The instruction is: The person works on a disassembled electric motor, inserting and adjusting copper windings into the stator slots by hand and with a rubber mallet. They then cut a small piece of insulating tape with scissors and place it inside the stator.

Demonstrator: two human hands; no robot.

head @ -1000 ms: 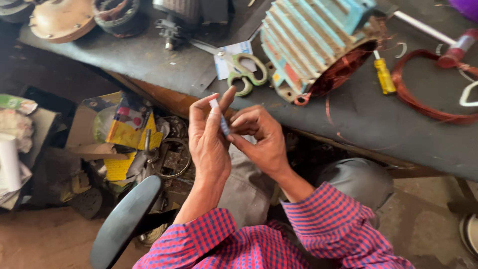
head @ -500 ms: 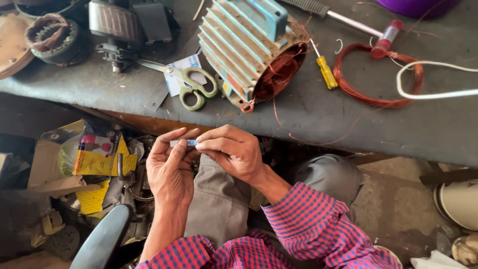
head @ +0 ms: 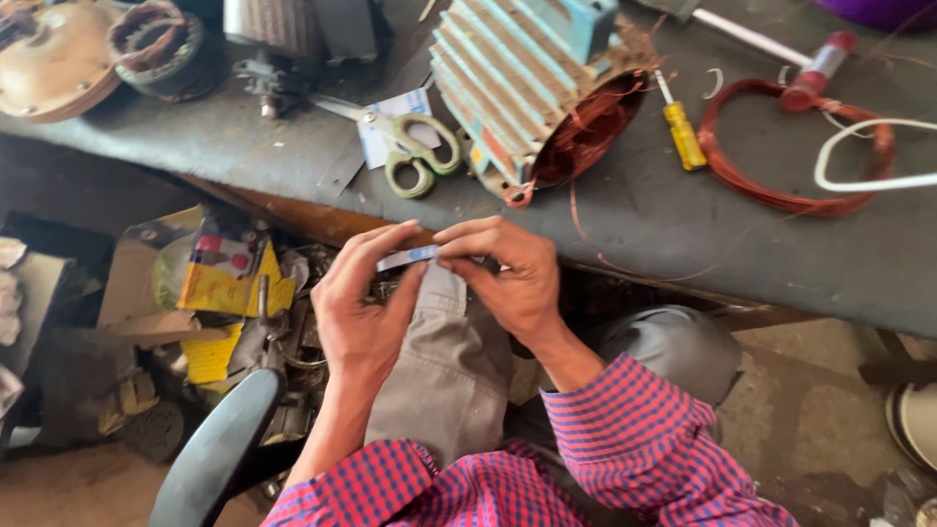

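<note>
A blue finned motor housing (head: 532,83) sits on the bench (head: 664,224) at twelve o'clock. Green scissors (head: 410,146) lie at eleven, a yellow screwdriver (head: 681,132) at one, a copper wire coil (head: 795,146) at two. Yellow cartons (head: 220,293) clutter nine o'clock.

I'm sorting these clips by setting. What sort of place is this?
Probably a motor repair or rewinding workshop: a blue finned motor housing with copper windings lies on the workbench, beside a coil of copper wire, a yellow-handled screwdriver and scissors.
</note>
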